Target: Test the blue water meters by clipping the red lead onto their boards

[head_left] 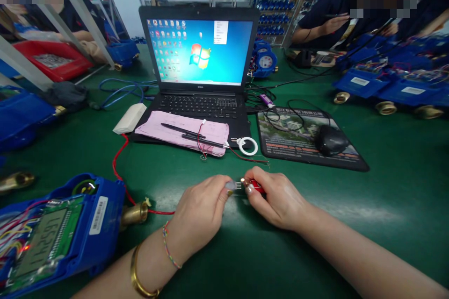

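the green table (386, 205) carries an open laptop (199, 56) with pink paper (175, 131) and two pens on its front edge, a mouse pad (305, 140) with a black mouse (329, 141) to the right, and an open blue meter (52, 233) at near left. bare cloth lies around the hands. the left hand (199, 215) and right hand (277, 201) meet, fingertips pinched on a small red connector (253, 186) with metal pins between them; a red wire (119, 159) runs left.

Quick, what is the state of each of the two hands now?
Left hand: closed, pinching a small connector.
Right hand: closed, holding a small red part.
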`<state>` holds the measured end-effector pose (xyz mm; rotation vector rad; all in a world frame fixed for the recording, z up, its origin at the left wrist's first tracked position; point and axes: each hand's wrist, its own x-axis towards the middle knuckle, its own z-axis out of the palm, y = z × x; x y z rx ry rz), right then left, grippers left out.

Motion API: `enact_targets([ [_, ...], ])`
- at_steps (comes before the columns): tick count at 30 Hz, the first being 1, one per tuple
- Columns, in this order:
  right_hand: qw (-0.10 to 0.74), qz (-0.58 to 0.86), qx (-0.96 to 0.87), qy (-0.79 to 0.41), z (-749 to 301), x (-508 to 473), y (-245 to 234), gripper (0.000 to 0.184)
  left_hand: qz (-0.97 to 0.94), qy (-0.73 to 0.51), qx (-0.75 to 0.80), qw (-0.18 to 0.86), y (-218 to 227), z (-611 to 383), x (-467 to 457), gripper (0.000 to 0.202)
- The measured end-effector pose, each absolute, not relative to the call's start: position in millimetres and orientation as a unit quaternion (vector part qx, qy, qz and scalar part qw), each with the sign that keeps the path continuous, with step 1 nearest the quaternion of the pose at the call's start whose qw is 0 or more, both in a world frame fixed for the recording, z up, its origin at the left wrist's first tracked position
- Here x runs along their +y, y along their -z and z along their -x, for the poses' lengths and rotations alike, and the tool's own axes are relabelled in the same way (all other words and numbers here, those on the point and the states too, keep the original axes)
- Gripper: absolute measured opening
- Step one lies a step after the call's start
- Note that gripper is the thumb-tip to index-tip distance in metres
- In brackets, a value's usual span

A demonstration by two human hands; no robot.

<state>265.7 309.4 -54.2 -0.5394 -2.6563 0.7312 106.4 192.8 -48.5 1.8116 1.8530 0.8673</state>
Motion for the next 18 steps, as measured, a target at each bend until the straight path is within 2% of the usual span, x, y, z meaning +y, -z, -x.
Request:
enact_targets([
  [10, 0.145, 0.15, -0.937, -0.279, -266.4, 308.0, 51.6, 0.01, -0.651, -0.307, 0.666, 0.199, 46.3, -105.4, 193.4, 0.025],
  [18, 0.145, 0.19, -0.925, -0.296, -265.6, 310.0, 53.0, 0.012, -0.655, -0.294, 0.667, 0.201, 47.0, -106.5, 193.1, 0.024],
])
